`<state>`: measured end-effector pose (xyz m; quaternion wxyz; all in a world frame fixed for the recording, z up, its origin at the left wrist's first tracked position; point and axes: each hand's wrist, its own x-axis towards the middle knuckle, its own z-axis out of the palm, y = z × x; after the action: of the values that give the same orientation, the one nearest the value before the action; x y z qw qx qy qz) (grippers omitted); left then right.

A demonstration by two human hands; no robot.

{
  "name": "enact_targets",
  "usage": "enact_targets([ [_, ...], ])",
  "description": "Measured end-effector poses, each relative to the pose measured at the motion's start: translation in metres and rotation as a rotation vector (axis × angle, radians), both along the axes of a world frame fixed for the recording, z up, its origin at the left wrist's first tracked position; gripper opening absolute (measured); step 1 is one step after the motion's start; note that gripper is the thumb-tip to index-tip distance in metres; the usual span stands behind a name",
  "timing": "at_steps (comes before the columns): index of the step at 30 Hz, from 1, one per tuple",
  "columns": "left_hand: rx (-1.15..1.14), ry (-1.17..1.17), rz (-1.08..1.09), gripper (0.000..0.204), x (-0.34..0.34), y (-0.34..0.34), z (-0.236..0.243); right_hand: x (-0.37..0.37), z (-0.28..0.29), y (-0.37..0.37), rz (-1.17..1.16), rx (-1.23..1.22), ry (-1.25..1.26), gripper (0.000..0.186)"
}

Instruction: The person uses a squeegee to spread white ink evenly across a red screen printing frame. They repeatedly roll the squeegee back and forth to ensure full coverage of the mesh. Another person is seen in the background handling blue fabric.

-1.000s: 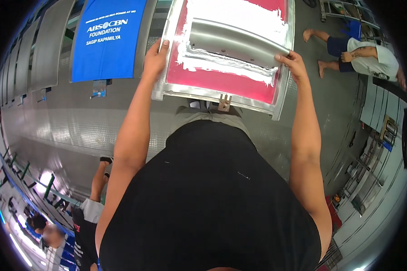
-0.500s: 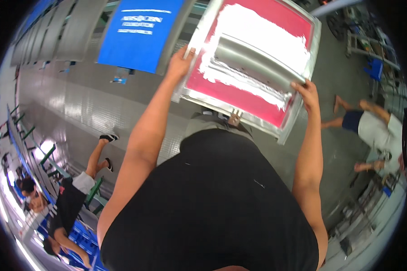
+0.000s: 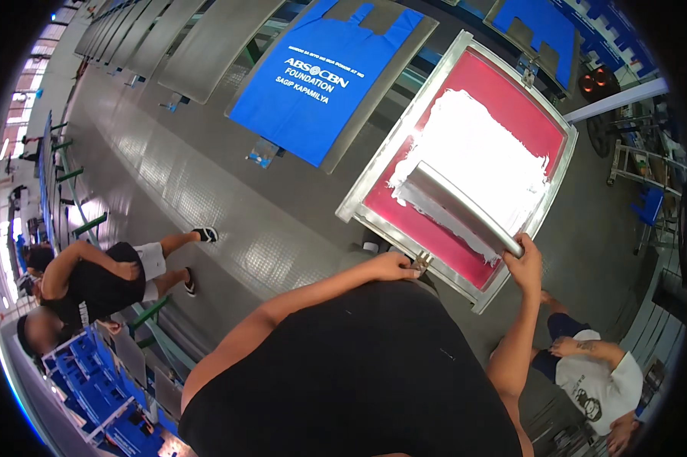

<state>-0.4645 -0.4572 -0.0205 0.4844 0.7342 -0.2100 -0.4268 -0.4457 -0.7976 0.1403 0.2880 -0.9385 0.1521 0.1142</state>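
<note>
A silver metal-framed printing screen (image 3: 406,127) with red mesh is in front of me, tilted in the view. White ink (image 3: 492,141) is spread thickly over the mesh. Across the ink's near part lies a long metal squeegee (image 3: 465,207). My right hand (image 3: 525,263) is closed on the squeegee's right end, by the frame's right rail. At the middle of the frame's near edge, my left hand (image 3: 395,266) has its fingers closed around a small metal clamp (image 3: 422,263). Part of that clamp is hidden by the fingers.
Left of the screen, a blue bag with white print (image 3: 282,114) lies flat on a grey board (image 3: 385,57). More grey boards (image 3: 214,49) run off left. Another blue bag (image 3: 538,34) lies beyond. People stand at left (image 3: 107,278) and lower right (image 3: 598,373).
My left hand has left the frame's left rail and moved to the clamp at the near edge. The right hand stays at the squeegee's end. In the view, the screen now appears farther right and lower.
</note>
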Motion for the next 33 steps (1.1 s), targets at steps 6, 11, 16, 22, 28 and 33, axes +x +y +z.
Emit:
enact_targets([
  [6, 0.065, -0.070, -0.110, 0.037, 0.039, 0.014, 0.019, 0.000, -0.011, 0.039, 0.110, -0.376, 0.133, 0.043],
  [11, -0.012, -1.010, -0.005, 0.049, 0.139, 0.041, 0.152, 0.009, -0.021, 0.083, 0.092, -0.303, 0.101, 0.043],
  [16, 0.216, -1.054, -0.309, 0.011, 0.219, 0.029, 0.084, 0.016, -0.053, 0.086, 0.153, -0.250, 0.061, 0.044],
  [22, 0.344, -0.985, -0.177, 0.026, 0.292, -0.101, 0.133, 0.097, -0.028, -0.050, 0.184, -0.237, -0.075, 0.042],
  [28, 0.267, -1.232, -0.064, 0.048, 0.346, -0.152, 0.046, 0.182, -0.104, -0.091, 0.177, -0.540, -0.275, 0.033],
  [33, 0.305, -1.007, -0.175, 0.049, 0.285, -0.121, 0.075, 0.124, -0.079, -0.057, 0.214, -0.414, -0.150, 0.031],
])
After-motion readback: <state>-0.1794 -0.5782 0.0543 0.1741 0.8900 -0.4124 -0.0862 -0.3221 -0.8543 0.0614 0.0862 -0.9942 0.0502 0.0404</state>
